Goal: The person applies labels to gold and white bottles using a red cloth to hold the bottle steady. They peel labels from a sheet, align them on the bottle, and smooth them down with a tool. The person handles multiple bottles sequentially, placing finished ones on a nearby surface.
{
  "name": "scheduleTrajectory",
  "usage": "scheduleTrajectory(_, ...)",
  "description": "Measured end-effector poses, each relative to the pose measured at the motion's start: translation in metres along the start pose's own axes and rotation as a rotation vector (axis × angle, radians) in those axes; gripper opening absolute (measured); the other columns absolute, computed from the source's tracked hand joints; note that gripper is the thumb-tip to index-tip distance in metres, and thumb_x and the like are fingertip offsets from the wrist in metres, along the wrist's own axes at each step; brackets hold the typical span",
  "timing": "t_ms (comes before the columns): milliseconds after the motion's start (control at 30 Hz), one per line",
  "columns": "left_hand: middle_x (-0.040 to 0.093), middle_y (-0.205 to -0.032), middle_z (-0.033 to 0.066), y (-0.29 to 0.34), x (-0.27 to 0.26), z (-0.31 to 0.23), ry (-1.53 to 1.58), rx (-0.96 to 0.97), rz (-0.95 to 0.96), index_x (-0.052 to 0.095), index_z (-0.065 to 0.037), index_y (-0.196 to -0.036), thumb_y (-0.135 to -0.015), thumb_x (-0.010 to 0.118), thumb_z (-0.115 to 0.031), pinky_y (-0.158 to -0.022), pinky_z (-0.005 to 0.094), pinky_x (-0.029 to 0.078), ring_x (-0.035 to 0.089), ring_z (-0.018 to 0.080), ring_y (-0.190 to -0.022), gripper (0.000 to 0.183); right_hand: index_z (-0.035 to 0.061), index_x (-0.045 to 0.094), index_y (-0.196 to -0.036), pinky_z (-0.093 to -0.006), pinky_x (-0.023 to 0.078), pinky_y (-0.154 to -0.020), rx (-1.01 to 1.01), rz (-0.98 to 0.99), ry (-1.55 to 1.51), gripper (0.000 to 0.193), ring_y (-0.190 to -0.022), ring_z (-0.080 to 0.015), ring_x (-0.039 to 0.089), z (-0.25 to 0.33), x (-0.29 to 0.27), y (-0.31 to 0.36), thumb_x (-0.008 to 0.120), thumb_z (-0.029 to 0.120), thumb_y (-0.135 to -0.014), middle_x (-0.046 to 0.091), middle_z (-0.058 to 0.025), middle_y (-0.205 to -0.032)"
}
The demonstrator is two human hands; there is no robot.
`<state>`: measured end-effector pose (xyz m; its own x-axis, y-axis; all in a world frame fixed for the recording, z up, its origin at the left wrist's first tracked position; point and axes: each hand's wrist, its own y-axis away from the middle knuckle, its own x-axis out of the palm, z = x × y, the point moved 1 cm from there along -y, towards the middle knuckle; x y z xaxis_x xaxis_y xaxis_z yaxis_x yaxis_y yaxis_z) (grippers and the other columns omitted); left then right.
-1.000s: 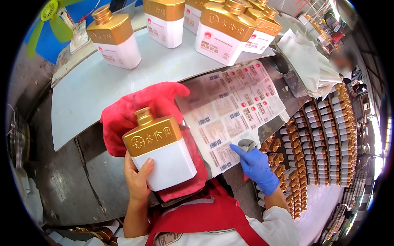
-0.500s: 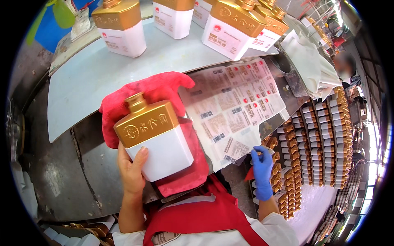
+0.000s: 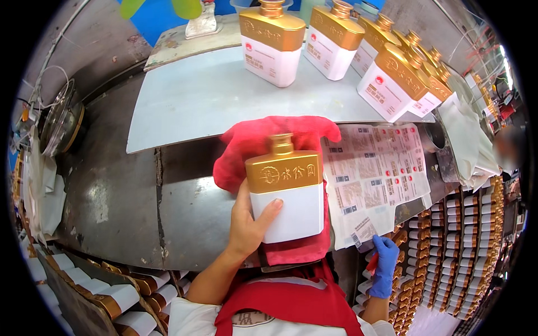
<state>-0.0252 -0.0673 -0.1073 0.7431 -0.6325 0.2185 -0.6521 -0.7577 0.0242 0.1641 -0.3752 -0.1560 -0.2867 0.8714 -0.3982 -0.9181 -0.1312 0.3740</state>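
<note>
My bare left hand [image 3: 250, 224] grips a bottle [image 3: 286, 213] from its left side, thumb across the front. The bottle has a gold shoulder and neck with raised lettering, and a plain white body. It is held over a folded red cloth [image 3: 305, 255] on the bench. My right hand [image 3: 385, 266], in a blue glove, pinches the edge of a clear printed label [image 3: 364, 231] at the near corner of the label sheets [image 3: 381, 168]. Something red [image 3: 372, 263] shows beside that palm, its kind unclear.
Several gold-and-white bottles with printed fronts [image 3: 273, 61] stand on a pale board [image 3: 190, 106] at the back. White sheeting [image 3: 468, 134] hangs at the right. Rows of bottles [image 3: 448, 252] fill the lower right; more [image 3: 120, 297] lie at lower left. A metal pan [image 3: 59, 120] leans at far left.
My view has turned left, so the bench and bottles sit further right in the picture. The left hand still grips the bottle, which now stands more upright. The right hand remains at the label.
</note>
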Motion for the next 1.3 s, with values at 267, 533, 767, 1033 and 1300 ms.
scheduleTrajectory(267,0.056,-0.117,0.0108,-0.005,-0.002,-0.006,-0.006,-0.009,0.049,0.039,0.003,-0.131,-0.084,0.065,-0.011,-0.093,0.0314,0.042,0.052,0.0173,-0.109,0.055,0.0061,0.065,-0.077,-0.0271,0.045,-0.054,-0.774,-0.202,0.711,0.008,-0.056,-0.0159,0.056,0.058,-0.006,0.026,0.072,0.01,-0.076,0.062,-0.0045,-0.069)
scheduleTrajectory(533,0.05,-0.114,0.0149,0.027,-0.022,-0.016,-0.415,0.434,-0.244,0.056,0.0,-0.119,-0.085,0.06,-0.02,-0.091,0.0329,0.036,0.046,0.0229,-0.099,0.039,0.0136,0.063,-0.077,-0.0337,0.044,-0.05,-1.408,0.428,0.964,0.01,-0.056,-0.0234,0.057,0.179,0.044,0.085,0.071,0.018,-0.075,0.06,-0.0051,-0.07)
scheduleTrajectory(767,0.05,-0.103,0.0128,0.042,-0.013,-0.025,-0.216,0.372,0.104,0.064,-0.001,-0.102,-0.086,0.039,-0.069,-0.093,0.0363,0.034,0.046,0.0254,-0.103,0.074,0.01,0.066,-0.079,-0.0288,0.046,-0.053,-1.094,0.719,0.53,0.01,-0.054,-0.0175,0.056,0.208,0.092,0.093,0.072,0.017,-0.077,0.061,-0.0029,-0.067)
scheduleTrajectory(1033,0.055,-0.096,0.0084,0.037,-0.003,-0.025,-0.478,0.309,-0.146,0.065,-0.003,-0.086,-0.076,0.074,-0.013,-0.08,0.0295,0.041,0.051,0.0196,-0.092,0.017,0.0025,0.067,-0.081,-0.0244,0.045,-0.056,-0.762,0.686,0.293,0.014,-0.058,-0.0087,0.052,0.176,0.137,0.054,0.072,0.016,-0.078,0.062,-0.0029,-0.066)
scheduleTrajectory(1300,0.058,-0.087,0.005,0.025,0.002,-0.027,-0.559,0.372,-0.28,0.067,-0.004,-0.077,-0.072,0.076,-0.007,-0.078,0.0274,0.04,0.053,0.0165,-0.086,0.011,0.0021,0.067,-0.08,-0.0242,0.046,-0.055,-0.828,0.622,0.294,0.014,-0.056,-0.0085,0.053,0.178,0.141,0.051,0.073,0.014,-0.077,0.061,-0.0036,-0.064)
